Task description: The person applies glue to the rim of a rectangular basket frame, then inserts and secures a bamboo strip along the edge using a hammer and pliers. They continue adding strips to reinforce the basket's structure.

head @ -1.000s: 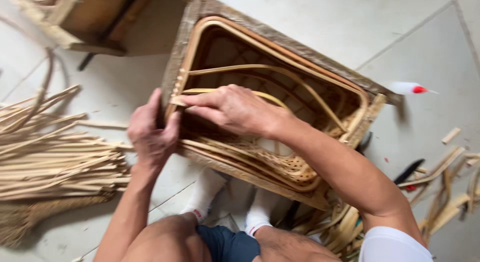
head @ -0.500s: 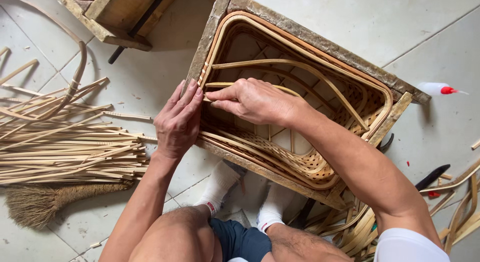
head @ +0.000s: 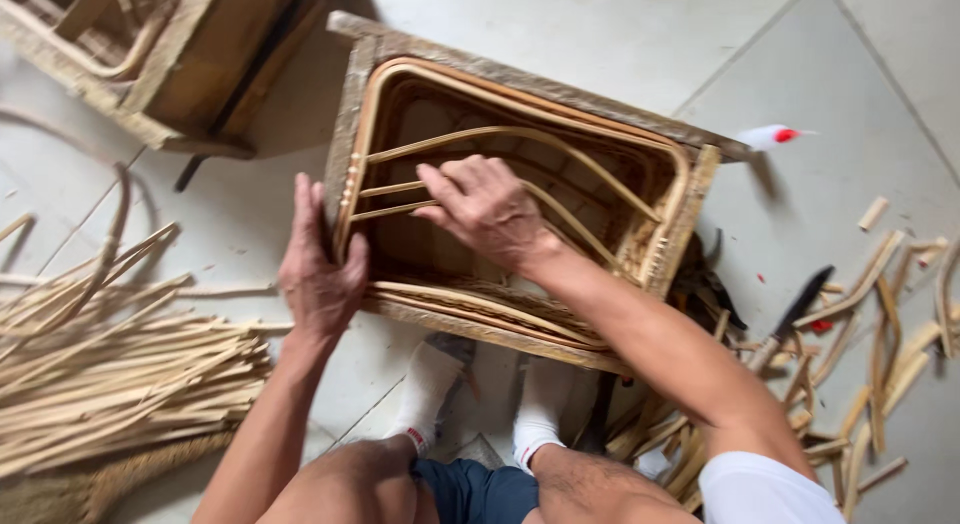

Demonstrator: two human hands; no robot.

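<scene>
A rectangular woven rattan basket [head: 520, 199] sits inside a rough wooden mould frame [head: 530, 84] on the pale tiled floor [head: 600, 24], just ahead of the person's white-socked feet [head: 480, 394]. The right hand [head: 485, 209] reaches in from the lower right and lies over the basket's opening, fingers loosely curled and pressing on the thin pale rattan canes [head: 400, 189] that run from the left rim across the inside; whether it actually pinches one I cannot tell, as the fingertips are turned under. The canes' long axis runs left to right and bows upward, so they leave the rim beside the left hand and pass beneath the right hand's fingers. The left hand [head: 320, 269] lies flat and open, fingers stretched forward, against the outer left corner of the frame, holding nothing but bracing the wood. It is the nearer hand to where the canes are anchored at the rim; the right is nearer their free span. A bundle of long pale rattan strips [head: 110, 374] lies on the floor well to the left, and short cane offcuts [head: 880, 314] lie scattered to the right.
</scene>
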